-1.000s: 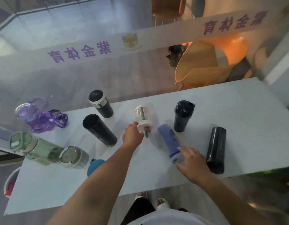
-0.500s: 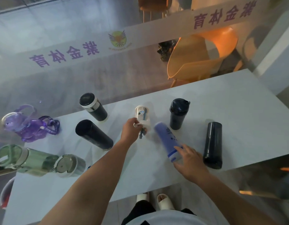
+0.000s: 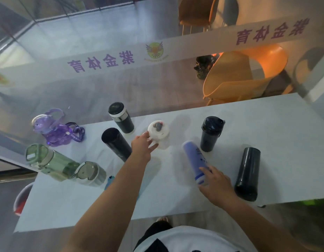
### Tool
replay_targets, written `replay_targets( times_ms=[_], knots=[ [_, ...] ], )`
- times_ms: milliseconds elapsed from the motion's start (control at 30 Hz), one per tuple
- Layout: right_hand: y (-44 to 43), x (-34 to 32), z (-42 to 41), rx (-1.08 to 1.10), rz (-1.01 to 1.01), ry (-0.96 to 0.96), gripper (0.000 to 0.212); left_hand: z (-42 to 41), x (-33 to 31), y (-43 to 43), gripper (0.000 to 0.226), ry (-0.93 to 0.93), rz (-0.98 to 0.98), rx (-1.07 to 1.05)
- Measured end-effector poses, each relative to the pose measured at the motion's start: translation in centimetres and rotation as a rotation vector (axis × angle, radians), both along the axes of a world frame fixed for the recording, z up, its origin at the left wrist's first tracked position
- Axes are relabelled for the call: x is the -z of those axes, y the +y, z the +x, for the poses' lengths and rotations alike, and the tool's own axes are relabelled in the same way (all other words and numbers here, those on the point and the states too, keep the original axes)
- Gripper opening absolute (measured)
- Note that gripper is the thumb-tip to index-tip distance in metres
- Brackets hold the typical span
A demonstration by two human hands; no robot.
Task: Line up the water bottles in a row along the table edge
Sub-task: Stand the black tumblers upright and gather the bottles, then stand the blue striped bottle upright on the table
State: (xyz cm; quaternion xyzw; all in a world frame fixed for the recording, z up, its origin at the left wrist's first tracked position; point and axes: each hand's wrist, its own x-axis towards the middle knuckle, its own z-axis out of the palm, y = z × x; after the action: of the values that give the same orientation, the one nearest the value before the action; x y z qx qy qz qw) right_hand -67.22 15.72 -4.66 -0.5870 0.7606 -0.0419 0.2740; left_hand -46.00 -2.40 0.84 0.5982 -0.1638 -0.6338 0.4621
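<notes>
Several bottles sit on the white table [image 3: 284, 142]. My left hand [image 3: 142, 145] grips the side of a clear white-lidded bottle [image 3: 158, 134], which stands nearly upright. My right hand [image 3: 214, 182] rests on the lower end of a lying blue bottle [image 3: 193, 157]. A black tumbler [image 3: 211, 132] and a black flask with a silver band [image 3: 120, 117] stand upright near the far edge. Two black bottles lie flat, one on the left [image 3: 115, 143] and one on the right [image 3: 247, 173]. A purple bottle [image 3: 54, 129], a green bottle [image 3: 48, 161] and a grey-lidded bottle [image 3: 90, 173] lie at the left.
A glass wall with a white printed band rises right behind the table's far edge. An orange chair [image 3: 244, 75] stands beyond the glass. A small blue object [image 3: 109, 180] is mostly hidden by my left forearm. A red-and-white bin [image 3: 21, 200] sits below the table's left end.
My left hand has tipped the clear white-lidded bottle up from lying to nearly upright. My right hand stays on the blue bottle.
</notes>
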Motion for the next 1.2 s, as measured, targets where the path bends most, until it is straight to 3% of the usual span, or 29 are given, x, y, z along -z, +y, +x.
replay_targets(
  times_ms=[133,333,633,800,900,1000,1100,1200],
  knots=[
    [0.3,0.5,-0.2,-0.016,0.006,0.001,0.066,0.6,2.2,2.1,0.042,0.057,0.090,-0.121],
    [0.2,0.8,-0.6,-0.010,0.009,-0.032,0.068,0.5,3.4,3.1,0.046,0.175,0.076,-0.258],
    [0.0,1.6,-1.0,-0.010,-0.037,-0.030,0.070,-0.2,3.5,2.7,0.039,0.147,0.082,-0.204],
    [0.1,1.7,-1.0,0.085,-0.133,-0.056,0.078,0.2,3.2,3.8,0.050,0.073,0.123,-0.153],
    [-0.1,1.9,-0.6,0.168,-0.152,-0.067,0.089,-0.1,3.4,6.8,0.040,-0.110,0.153,-0.059],
    [-0.1,2.4,0.3,0.213,-0.142,-0.090,0.093,-0.6,4.7,11.8,0.033,-0.523,0.017,0.268],
    [0.0,2.5,1.3,0.241,-0.144,-0.087,0.088,0.2,6.8,16.3,0.053,-0.838,-0.143,0.653],
    [0.3,2.0,2.0,0.283,-0.175,-0.103,0.086,1.8,8.7,19.2,0.073,-1.102,-0.138,0.997]
  ],
)
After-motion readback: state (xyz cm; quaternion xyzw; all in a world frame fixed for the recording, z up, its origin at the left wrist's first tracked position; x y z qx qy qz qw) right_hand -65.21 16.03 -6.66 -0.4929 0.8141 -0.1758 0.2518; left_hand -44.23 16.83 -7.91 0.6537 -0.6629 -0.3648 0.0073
